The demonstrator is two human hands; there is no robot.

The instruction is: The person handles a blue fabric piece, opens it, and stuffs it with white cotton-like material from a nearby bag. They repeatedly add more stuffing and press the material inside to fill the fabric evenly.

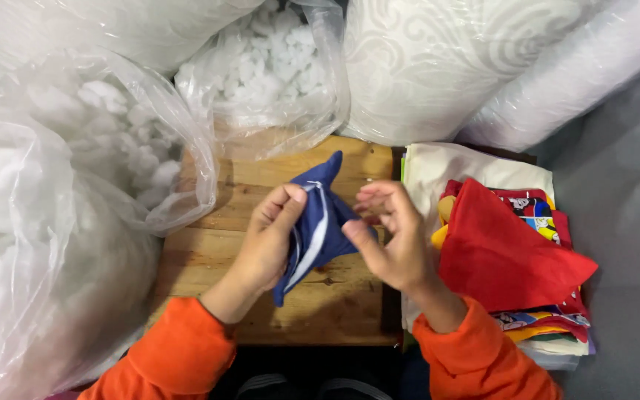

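Observation:
Over a small wooden table (pixel 335 296), both my hands hold a dark blue fabric piece (pixel 318 222) with a white stripe along its edge. My left hand (pixel 272 241) pinches its left side between thumb and fingers. My right hand (pixel 392 237) grips its right edge, fingers curled toward me. The cloth's pointed top corner sticks up away from me. Orange sleeves cover both my forearms.
A stack of fabric pieces (pixel 512 252), red one on top, lies to the right. Clear plastic bags of white fluffy stuffing (pixel 268 67) crowd the left and back. Large white wrapped rolls (pixel 446 59) stand behind. Grey floor (pixel 631 259) lies at the right.

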